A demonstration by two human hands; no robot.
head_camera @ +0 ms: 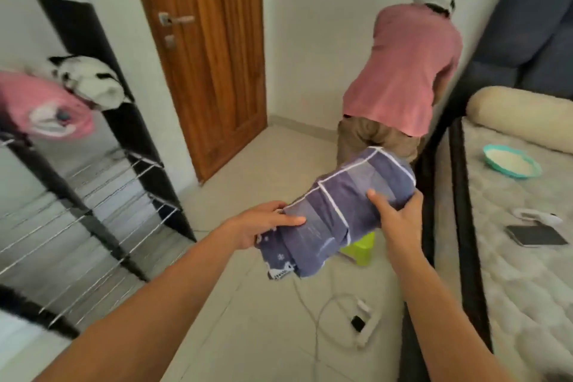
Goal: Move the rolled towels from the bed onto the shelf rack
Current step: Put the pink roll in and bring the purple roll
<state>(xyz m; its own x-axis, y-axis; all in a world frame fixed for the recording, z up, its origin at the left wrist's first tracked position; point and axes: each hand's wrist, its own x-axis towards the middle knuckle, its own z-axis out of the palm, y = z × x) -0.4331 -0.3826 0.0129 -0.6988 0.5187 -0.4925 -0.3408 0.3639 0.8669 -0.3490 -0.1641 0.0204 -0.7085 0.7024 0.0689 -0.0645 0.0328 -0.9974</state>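
Bright, even daylight, soft shadows; motion blur smears the shelf rack [93, 211] at left, wide-angle bending at edges

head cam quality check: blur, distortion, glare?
Head view: motion blur smears the shelf rack and pink cloth at left; the rolled towel and both hands stay fairly sharp; wide-angle bending tilts the door; lighting soft and even, no glare.

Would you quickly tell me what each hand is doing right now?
Left hand: grips the near end of the rolled purple towel.
Right hand: grips the far end of the same towel.
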